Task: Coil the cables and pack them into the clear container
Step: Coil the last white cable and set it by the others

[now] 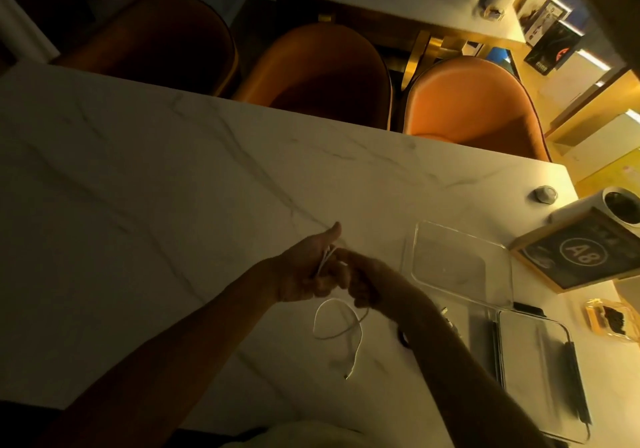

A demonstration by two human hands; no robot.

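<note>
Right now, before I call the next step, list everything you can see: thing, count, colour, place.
white cable: 1, white, partly looped on the table below the hands, one end up in the hands
clear container: 1, transparent, on the table right of the hands, nothing visible inside
clear lid: 1, transparent, near right edge of the table
marble table: 1, white with grey veins, fills the middle
chairs: 3, orange, along the far side of the table
A8 sign: 1, dark with wooden frame, far right
metal knob: 1, silver, table's far right corner
left hand: 1, holds coiled cable turns
right hand: 1, fingers curled at the cable beside the left hand
</note>
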